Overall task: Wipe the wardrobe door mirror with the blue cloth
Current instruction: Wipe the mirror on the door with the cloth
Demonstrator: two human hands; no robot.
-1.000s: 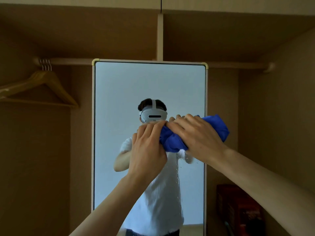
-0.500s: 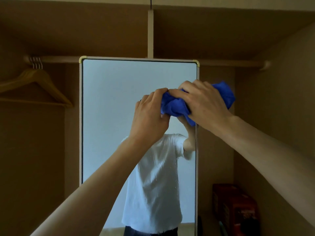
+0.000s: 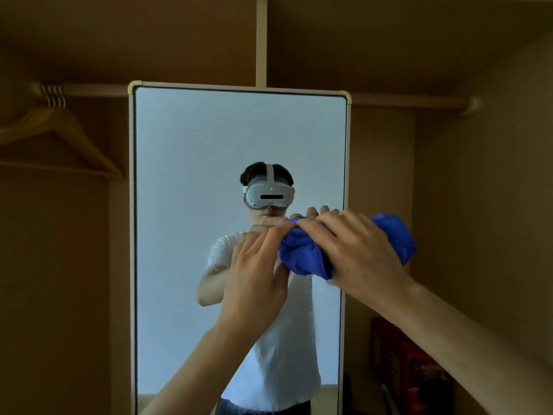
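A tall mirror (image 3: 191, 175) with a pale frame stands upright in front of the wardrobe's back wall. A bunched blue cloth (image 3: 302, 254) is pressed against the glass near the mirror's right edge, about halfway up. My right hand (image 3: 356, 250) lies over the cloth and grips it, with the cloth's far end sticking out past the frame. My left hand (image 3: 257, 265) holds the cloth's left end with its fingertips. Faint streaks show on the glass below the cloth. The mirror reflects a person in a white shirt and headset.
A wooden rail (image 3: 404, 100) runs behind the mirror's top. Wooden hangers (image 3: 59, 130) hang from it at the left. A dark red box (image 3: 410, 363) sits low at the right, beside the wardrobe's side wall (image 3: 493, 205).
Both hands carried the cloth up toward the mirror's top right corner, then back down to mid-height along the right edge.
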